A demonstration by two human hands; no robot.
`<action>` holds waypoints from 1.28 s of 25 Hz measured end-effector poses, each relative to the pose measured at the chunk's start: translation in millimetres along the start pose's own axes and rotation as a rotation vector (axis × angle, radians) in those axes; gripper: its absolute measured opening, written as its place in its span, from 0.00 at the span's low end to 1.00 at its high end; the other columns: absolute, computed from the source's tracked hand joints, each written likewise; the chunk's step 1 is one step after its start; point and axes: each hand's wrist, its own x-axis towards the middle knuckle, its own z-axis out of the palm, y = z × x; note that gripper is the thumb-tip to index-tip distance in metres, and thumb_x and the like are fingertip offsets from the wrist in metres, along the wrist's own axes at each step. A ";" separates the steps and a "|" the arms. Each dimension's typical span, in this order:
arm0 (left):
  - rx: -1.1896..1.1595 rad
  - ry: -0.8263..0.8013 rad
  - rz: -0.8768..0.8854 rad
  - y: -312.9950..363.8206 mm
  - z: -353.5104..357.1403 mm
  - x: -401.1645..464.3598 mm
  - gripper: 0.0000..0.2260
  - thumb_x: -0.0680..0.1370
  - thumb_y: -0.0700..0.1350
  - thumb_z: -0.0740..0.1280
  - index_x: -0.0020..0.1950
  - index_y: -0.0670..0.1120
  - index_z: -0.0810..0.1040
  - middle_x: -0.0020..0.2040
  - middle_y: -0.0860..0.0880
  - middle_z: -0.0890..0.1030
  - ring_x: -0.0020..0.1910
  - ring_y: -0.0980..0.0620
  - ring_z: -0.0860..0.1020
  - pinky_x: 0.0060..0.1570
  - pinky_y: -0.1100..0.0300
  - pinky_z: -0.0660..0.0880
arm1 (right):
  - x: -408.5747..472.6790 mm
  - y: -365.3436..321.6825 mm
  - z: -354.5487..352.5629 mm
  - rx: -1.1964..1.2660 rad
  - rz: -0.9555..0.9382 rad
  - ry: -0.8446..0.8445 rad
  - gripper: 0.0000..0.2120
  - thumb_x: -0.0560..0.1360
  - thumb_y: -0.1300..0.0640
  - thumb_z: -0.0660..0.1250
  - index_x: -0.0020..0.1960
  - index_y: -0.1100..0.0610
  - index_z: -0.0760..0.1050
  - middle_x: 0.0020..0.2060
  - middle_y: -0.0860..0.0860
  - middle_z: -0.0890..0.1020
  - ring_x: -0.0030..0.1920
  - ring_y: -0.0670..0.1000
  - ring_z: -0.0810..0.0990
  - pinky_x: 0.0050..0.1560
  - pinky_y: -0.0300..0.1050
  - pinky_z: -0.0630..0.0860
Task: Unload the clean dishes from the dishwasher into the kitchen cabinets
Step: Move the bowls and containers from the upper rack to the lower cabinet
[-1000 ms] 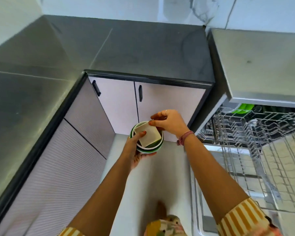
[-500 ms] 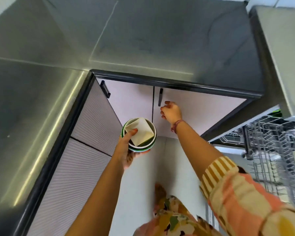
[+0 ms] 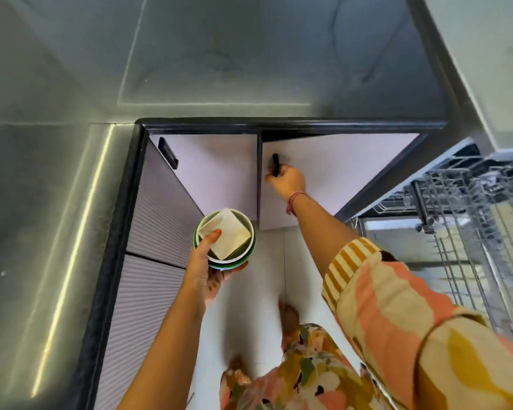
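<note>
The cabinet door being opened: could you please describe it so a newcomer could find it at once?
Under the dark countertop, two pale doors face the person. It is the right-hand door, nearest the dishwasher rack. Unlike its shut neighbour, its top edge stands ajar and the right hand grips its black handle.

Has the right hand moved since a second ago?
Yes. The right hand left the bowls and went up to the black handle of the right cabinet door, which it now grips.

Dark grey stone countertop (image 3: 219, 54), white tiled floor (image 3: 249, 306), bare feet (image 3: 289, 315) on it
</note>
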 end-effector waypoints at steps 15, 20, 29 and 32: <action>0.199 -0.113 -0.120 -67.5 -38.5 -73.6 0.18 0.73 0.45 0.71 0.62 0.46 0.75 0.57 0.41 0.79 0.51 0.41 0.80 0.38 0.46 0.81 | -188.6 167.4 -90.9 0.076 0.176 0.236 0.22 0.69 0.71 0.70 0.62 0.64 0.72 0.49 0.53 0.78 0.41 0.46 0.81 0.46 0.33 0.77; 0.191 -0.122 -0.134 -90.3 -18.5 -84.7 0.17 0.72 0.45 0.72 0.60 0.46 0.75 0.57 0.40 0.78 0.53 0.40 0.79 0.40 0.45 0.81 | -205.0 216.0 -148.2 0.056 0.301 0.373 0.26 0.69 0.68 0.70 0.65 0.60 0.69 0.53 0.57 0.81 0.52 0.58 0.81 0.57 0.55 0.78; 0.221 -0.156 -0.123 -111.8 26.1 -85.9 0.15 0.74 0.44 0.70 0.60 0.46 0.74 0.54 0.42 0.79 0.50 0.41 0.79 0.38 0.46 0.82 | -195.8 249.8 -197.9 0.133 0.447 0.425 0.31 0.68 0.73 0.66 0.70 0.61 0.65 0.55 0.59 0.79 0.56 0.60 0.79 0.56 0.52 0.78; 0.229 -0.160 -0.122 -117.2 34.6 -81.1 0.16 0.74 0.44 0.70 0.61 0.46 0.74 0.54 0.42 0.79 0.50 0.41 0.79 0.37 0.46 0.82 | -199.7 254.4 -199.4 0.144 0.436 0.465 0.34 0.69 0.70 0.63 0.74 0.56 0.60 0.60 0.59 0.77 0.57 0.60 0.78 0.55 0.52 0.78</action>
